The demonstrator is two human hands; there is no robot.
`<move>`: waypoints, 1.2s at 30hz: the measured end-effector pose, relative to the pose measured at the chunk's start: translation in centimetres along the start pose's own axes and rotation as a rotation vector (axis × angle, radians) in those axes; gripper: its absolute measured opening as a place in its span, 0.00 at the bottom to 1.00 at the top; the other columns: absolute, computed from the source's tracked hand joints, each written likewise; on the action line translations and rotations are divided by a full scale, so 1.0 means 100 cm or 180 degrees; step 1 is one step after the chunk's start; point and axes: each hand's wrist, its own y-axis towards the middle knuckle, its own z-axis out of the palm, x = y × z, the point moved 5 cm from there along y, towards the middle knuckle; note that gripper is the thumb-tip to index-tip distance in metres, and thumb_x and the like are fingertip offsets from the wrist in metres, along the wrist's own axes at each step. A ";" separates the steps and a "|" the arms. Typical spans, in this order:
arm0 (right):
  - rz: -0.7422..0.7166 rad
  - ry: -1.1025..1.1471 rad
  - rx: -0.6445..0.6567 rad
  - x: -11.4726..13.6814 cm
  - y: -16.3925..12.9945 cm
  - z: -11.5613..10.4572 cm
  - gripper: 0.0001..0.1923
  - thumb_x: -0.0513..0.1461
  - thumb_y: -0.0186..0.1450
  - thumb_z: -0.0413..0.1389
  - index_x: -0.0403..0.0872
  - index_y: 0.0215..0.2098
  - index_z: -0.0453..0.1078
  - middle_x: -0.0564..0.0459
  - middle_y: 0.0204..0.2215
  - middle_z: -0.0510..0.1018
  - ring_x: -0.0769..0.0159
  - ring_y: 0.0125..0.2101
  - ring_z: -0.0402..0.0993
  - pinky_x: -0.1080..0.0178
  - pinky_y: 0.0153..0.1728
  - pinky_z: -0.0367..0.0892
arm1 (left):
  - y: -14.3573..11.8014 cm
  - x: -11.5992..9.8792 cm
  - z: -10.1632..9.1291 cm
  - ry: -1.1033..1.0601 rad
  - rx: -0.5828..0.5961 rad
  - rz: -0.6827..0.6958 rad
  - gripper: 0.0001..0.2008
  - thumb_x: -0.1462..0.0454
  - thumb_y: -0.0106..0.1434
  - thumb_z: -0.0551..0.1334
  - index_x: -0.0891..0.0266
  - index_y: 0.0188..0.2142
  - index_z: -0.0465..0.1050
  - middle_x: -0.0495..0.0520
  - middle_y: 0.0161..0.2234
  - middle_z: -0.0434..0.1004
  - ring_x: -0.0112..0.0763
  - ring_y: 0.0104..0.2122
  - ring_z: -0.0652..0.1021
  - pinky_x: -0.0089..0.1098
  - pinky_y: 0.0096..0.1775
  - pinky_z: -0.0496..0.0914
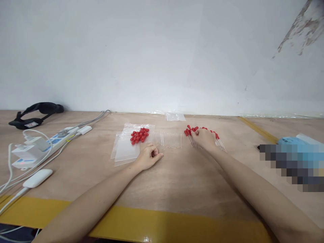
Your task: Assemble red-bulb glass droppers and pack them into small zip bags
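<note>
head view looks down across table [177,175].

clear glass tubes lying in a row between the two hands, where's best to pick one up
Probably by the end nearest the person, coming from above. The clear glass tubes lie flat and packed side by side on the table, so the sides are hard to reach. The left hand rests closest, with its fingers curled.

**Red-capped droppers under the right hand**

Assembled droppers [204,136], clear tubes with red bulbs, lie bunched on the table, fanning outward; bare clear tubes [169,139] lie in a row just left; loose red bulbs [139,135] heap on plastic bags [125,150].
</note>
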 end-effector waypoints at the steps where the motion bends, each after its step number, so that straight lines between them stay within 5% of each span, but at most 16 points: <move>1: 0.0069 -0.0169 -0.0057 -0.001 0.003 0.002 0.19 0.45 0.60 0.44 0.45 0.22 0.70 0.46 0.23 0.75 0.58 0.28 0.69 0.58 0.32 0.54 | 0.000 0.000 0.000 0.0012 0.0005 0.0004 0.14 0.61 0.55 0.59 0.63 0.18 0.58 0.47 0.22 0.61 0.24 0.23 0.65 0.26 0.26 0.61; 11: -0.0188 -0.0576 -0.0139 0.009 0.002 0.020 0.23 0.48 0.61 0.41 0.42 0.27 0.70 0.43 0.24 0.74 0.56 0.29 0.69 0.52 0.38 0.48 | 0.000 0.004 0.006 -0.0386 0.0276 -0.0203 0.07 0.62 0.57 0.57 0.64 0.27 0.66 0.49 0.25 0.65 0.25 0.24 0.67 0.27 0.27 0.63; 22: -0.0131 -0.0541 0.0610 0.048 0.004 0.044 0.12 0.38 0.57 0.48 0.42 0.27 0.72 0.42 0.27 0.76 0.56 0.30 0.71 0.50 0.40 0.50 | -0.003 0.009 0.007 -0.0452 0.0183 -0.0338 0.08 0.62 0.54 0.59 0.62 0.30 0.61 0.45 0.22 0.63 0.24 0.22 0.66 0.26 0.25 0.63; 27: -0.0186 -0.0568 0.0710 0.053 0.002 0.043 0.11 0.37 0.57 0.47 0.42 0.29 0.71 0.41 0.29 0.76 0.54 0.31 0.71 0.51 0.39 0.50 | 0.004 0.012 -0.016 0.0451 -0.0350 -0.0044 0.05 0.63 0.55 0.58 0.62 0.32 0.66 0.52 0.31 0.68 0.33 0.33 0.69 0.33 0.37 0.64; 31: -0.0560 -0.0587 0.0165 0.052 -0.016 0.028 0.15 0.38 0.61 0.42 0.37 0.35 0.67 0.37 0.30 0.75 0.53 0.31 0.71 0.54 0.36 0.51 | 0.017 0.023 -0.046 0.1407 -0.0799 -0.0106 0.04 0.63 0.56 0.58 0.61 0.30 0.68 0.55 0.35 0.69 0.39 0.40 0.66 0.38 0.43 0.59; 36: -0.1382 -0.0326 -0.0340 0.040 -0.047 0.015 0.14 0.39 0.65 0.38 0.40 0.36 0.62 0.46 0.26 0.75 0.61 0.26 0.69 0.58 0.37 0.49 | 0.037 0.034 -0.055 0.2068 -0.0658 -0.0298 0.08 0.60 0.56 0.58 0.59 0.35 0.70 0.57 0.39 0.68 0.43 0.44 0.65 0.41 0.45 0.55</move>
